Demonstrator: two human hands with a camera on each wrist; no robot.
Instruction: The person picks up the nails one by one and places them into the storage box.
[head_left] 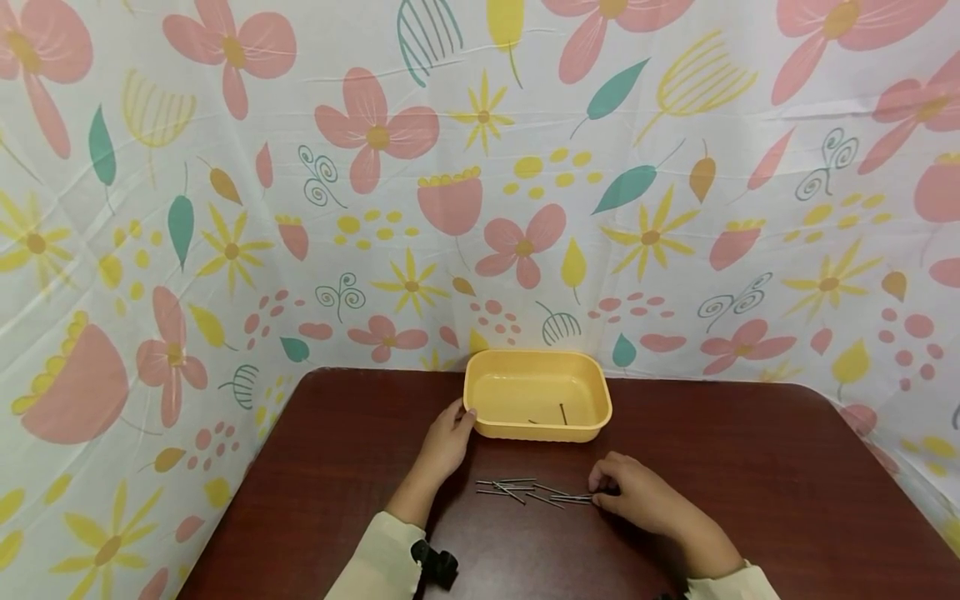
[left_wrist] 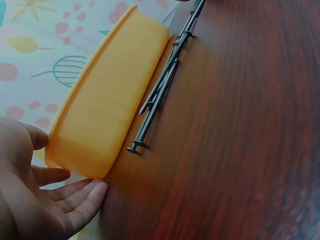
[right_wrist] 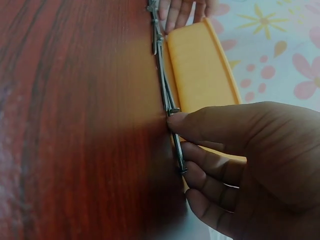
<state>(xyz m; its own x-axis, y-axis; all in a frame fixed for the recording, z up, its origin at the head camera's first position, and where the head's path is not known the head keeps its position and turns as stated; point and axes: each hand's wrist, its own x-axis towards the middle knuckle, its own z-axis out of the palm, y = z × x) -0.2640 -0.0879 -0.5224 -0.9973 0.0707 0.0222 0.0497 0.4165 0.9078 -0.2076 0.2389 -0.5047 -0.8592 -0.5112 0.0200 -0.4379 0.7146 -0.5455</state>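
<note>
A yellow plastic tray point(head_left: 495, 432) stands at the back of the table, with a couple of dark nails point(head_left: 564, 413) inside. My left hand point(head_left: 447, 442) holds its left front corner; in the left wrist view the thumb and fingers point(left_wrist: 95, 197) bend around that end. Several long metal nails point(head_left: 506, 488) lie loosely in a row in front of the tray. At the row's right end my right hand point(head_left: 637, 493) pinches at the nails, its thumb point(right_wrist: 182, 122) against them and the other fingers curled behind. How many nails it pinches I cannot tell.
The dark reddish-brown table point(head_left: 352, 425) has rounded far corners. A white cloth point(head_left: 262, 208) with flower prints hangs behind it and along the left. A small black device point(head_left: 435, 565) is strapped to the left wrist, over a pale sleeve point(head_left: 378, 562).
</note>
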